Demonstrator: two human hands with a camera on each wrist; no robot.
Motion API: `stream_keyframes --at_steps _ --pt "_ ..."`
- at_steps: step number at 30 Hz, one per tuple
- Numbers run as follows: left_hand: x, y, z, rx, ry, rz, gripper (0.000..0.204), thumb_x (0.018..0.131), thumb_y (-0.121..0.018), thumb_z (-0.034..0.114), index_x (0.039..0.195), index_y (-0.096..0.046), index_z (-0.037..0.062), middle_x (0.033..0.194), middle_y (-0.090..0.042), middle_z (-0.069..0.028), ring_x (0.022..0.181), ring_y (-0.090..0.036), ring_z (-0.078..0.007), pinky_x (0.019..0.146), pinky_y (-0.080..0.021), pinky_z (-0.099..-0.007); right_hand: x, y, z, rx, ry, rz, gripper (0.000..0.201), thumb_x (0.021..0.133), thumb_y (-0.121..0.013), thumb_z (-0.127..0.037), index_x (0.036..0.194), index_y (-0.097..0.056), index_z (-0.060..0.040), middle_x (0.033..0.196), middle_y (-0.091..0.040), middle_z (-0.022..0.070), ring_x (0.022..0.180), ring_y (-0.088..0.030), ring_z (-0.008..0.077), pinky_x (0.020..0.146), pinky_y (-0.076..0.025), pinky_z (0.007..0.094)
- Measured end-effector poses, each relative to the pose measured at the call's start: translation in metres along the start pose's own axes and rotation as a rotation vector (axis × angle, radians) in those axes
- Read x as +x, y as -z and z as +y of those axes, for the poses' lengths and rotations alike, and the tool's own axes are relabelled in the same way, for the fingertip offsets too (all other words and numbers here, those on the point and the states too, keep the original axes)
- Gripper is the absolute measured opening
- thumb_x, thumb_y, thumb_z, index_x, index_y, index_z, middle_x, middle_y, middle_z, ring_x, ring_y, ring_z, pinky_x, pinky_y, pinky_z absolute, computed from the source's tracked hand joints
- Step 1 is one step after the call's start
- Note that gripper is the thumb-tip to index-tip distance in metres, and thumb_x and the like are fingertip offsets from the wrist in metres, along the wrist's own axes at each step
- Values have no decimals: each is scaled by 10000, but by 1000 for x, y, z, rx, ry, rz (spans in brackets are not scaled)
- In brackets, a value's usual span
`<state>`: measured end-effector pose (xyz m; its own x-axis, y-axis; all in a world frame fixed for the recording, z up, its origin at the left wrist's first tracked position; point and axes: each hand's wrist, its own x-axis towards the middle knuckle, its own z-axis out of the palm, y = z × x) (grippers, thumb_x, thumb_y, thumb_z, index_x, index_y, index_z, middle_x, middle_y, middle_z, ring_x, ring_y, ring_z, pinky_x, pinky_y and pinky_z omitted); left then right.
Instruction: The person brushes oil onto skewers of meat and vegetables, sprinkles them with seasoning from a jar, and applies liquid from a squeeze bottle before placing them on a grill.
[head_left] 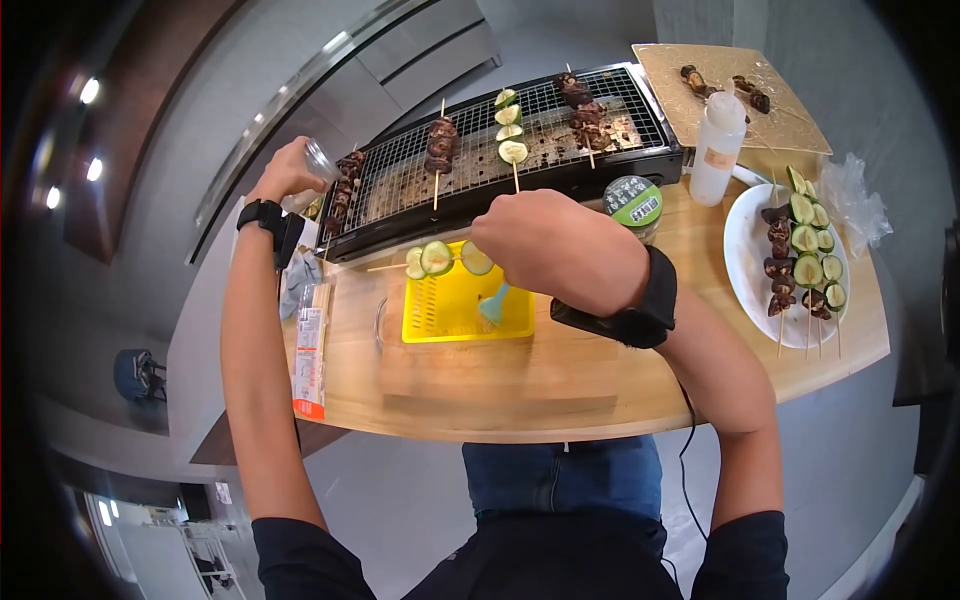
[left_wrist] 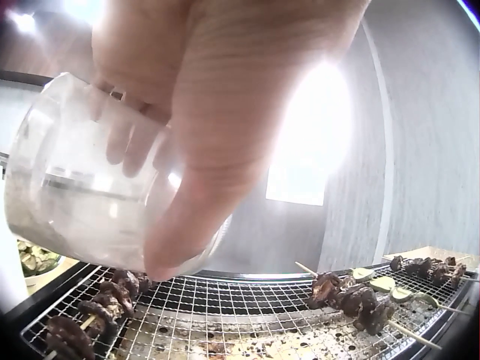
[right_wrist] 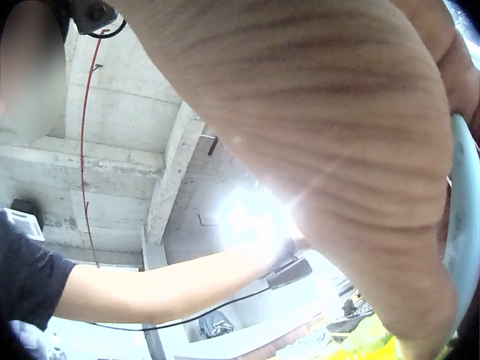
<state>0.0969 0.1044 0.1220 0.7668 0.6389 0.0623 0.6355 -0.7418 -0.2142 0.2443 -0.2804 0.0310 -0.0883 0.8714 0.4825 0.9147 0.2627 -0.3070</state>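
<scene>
From where I'm standing, a flat packet with an orange end lies at the left of the wooden table. Above it, the person's left hand has its fingers and thumb wrapped round a clear container, holding it tipped over the left end of the black grill. Four skewers cross the wire mesh there: a dark meat skewer right by that container, a second meat skewer, a green-rimmed slice skewer and a third meat skewer.

In front of the grill, a loose slice skewer lies across the yellow tray. The right hand is closed round what seems to be the handle of a pale blue brush, its head down over the tray.

Just beyond that wrist stands a green-labelled tub, then a white squeeze bottle. Behind the bottle, a gold board carries dark pieces. Furthest right, a white plate holds more skewers beside a crumpled clear bag.
</scene>
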Motion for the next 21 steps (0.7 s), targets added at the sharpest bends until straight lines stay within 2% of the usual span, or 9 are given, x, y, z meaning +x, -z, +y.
stream_keyframes --at_steps 6,9,11,14,16,18,20,21 --pt "-17 6 2 -136 -7 28 821 484 -820 227 1219 -510 34 1112 -622 -184 1078 -585 -332 936 -458 -361 0 -4 2 12 31 47 156 770 -575 -75 919 -582 -30 843 -589 103 864 -576 285 758 -475 376" --pt "-38 12 9 -263 -83 -6 814 495 -806 213 1231 -503 42 1111 -623 -151 1071 -590 -288 942 -444 -342 1 -3 1 9 12 31 144 767 -575 -70 905 -580 -29 840 -588 104 866 -577 286 766 -476 374" --pt "-62 17 23 -478 -184 -53 800 518 -785 179 1248 -486 44 1104 -617 -115 1062 -583 -240 946 -425 -323 2 -1 2 -3 -12 8 137 766 -574 -68 898 -580 -30 838 -587 105 865 -577 288 769 -476 373" --pt "-95 15 34 -538 -210 -43 778 537 -764 142 1253 -475 46 1095 -610 -102 1064 -570 -212 956 -409 -311 3 -2 2 -9 -38 -32 128 769 -572 -64 893 -581 -34 838 -585 107 868 -575 288 773 -477 372" --pt "-118 11 37 -584 -178 -80 801 548 -764 107 1283 -453 42 1128 -594 -99 1113 -541 -200 983 -393 -311 2 -4 4 -88 48 81 92 779 -594 -108 850 -624 -57 785 -610 92 802 -613 255 732 -508 359" --pt "-142 3 36 -780 -108 -9 847 559 -774 97 1323 -413 37 1198 -557 -92 1172 -499 -199 1015 -369 -313 1 -2 5 -77 67 105 96 776 -595 -107 856 -615 -56 797 -607 92 817 -609 257 738 -505 360" --pt "-165 -4 31 -806 -64 -27 887 579 -775 78 1364 -365 34 1250 -518 -100 1212 -468 -211 1043 -352 -327 -1 -2 8 -66 85 128 102 773 -595 -105 862 -605 -56 810 -604 92 831 -605 259 744 -502 360" --pt "-176 -12 25 -864 -22 42 900 585 -779 79 1376 -351 37 1264 -510 -113 1220 -464 -218 1051 -347 -331 -2 -3 11 -79 76 121 107 769 -596 -105 863 -589 -55 816 -598 89 840 -599 261 750 -498 363"
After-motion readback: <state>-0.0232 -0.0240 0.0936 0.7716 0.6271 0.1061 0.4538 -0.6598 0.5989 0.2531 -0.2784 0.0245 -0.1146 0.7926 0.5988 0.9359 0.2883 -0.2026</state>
